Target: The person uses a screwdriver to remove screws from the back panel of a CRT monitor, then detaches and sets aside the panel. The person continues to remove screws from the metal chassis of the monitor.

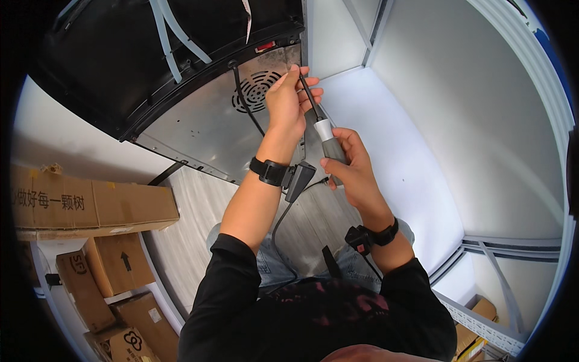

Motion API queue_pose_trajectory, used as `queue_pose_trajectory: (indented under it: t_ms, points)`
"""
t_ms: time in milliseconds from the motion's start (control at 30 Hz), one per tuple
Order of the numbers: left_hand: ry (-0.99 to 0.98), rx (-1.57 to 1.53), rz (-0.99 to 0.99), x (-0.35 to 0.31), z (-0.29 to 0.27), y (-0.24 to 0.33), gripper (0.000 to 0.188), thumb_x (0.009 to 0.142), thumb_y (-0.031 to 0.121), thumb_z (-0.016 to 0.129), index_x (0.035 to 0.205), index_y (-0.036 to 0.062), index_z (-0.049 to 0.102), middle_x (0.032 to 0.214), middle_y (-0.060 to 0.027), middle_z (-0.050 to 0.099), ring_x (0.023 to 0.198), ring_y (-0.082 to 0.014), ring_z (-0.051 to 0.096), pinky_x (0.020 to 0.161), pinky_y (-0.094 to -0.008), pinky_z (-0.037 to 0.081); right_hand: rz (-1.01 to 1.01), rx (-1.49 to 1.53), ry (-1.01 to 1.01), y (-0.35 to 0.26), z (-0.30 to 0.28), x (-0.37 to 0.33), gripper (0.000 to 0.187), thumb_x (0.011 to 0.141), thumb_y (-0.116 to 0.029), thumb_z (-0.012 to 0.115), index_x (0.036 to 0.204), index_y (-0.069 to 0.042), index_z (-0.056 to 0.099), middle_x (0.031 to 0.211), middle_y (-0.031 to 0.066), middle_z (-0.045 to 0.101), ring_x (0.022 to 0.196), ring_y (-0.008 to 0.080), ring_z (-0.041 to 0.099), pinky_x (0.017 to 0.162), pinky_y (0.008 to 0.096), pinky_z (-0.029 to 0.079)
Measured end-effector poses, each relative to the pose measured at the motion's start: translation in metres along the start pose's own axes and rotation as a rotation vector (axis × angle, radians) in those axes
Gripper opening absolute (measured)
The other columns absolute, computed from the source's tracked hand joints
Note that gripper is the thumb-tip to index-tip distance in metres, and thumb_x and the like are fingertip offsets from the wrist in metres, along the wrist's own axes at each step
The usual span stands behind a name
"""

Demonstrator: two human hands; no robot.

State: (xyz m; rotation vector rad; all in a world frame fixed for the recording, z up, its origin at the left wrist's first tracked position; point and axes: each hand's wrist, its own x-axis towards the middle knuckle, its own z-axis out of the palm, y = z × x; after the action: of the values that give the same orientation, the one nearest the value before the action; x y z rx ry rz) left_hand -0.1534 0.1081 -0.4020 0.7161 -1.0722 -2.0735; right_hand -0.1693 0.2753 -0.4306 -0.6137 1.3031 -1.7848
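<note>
In my right hand is a screwdriver with a grey and white handle and a long dark shaft; my fingers wrap round the handle. The shaft slants up and left to my left hand, whose thumb and forefinger close at its tip. Whether a small screw sits there too is hidden. Behind my left hand stands a cabinet with a bare metal panel that has a round slotted vent. A black cable runs down past the vent, partly behind my left wrist.
A black upper casing with pale tubes overhangs the metal panel. At the left, a long cardboard box lies above several other cartons. White panels close in the right side. Each wrist bears a strapped black device with a cable.
</note>
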Motion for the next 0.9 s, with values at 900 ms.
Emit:
queue_pose_trajectory:
  t_ms: [900]
  points:
    - [-0.071,-0.348,-0.155,0.013,-0.001,-0.005,0.027,0.090,0.022,0.047,0.101,0.0043,0.064,0.073,-0.0032,0.062,0.063,-0.0154,0.057,0.058,-0.0269,0.046,0.064,0.062,-0.015,-0.002,-0.018,0.006,0.031,0.091,-0.011,0.049,0.121,-0.004,0.048,0.092,0.0060,0.059,0.065,0.0089,0.055,0.052,0.0226,0.044]
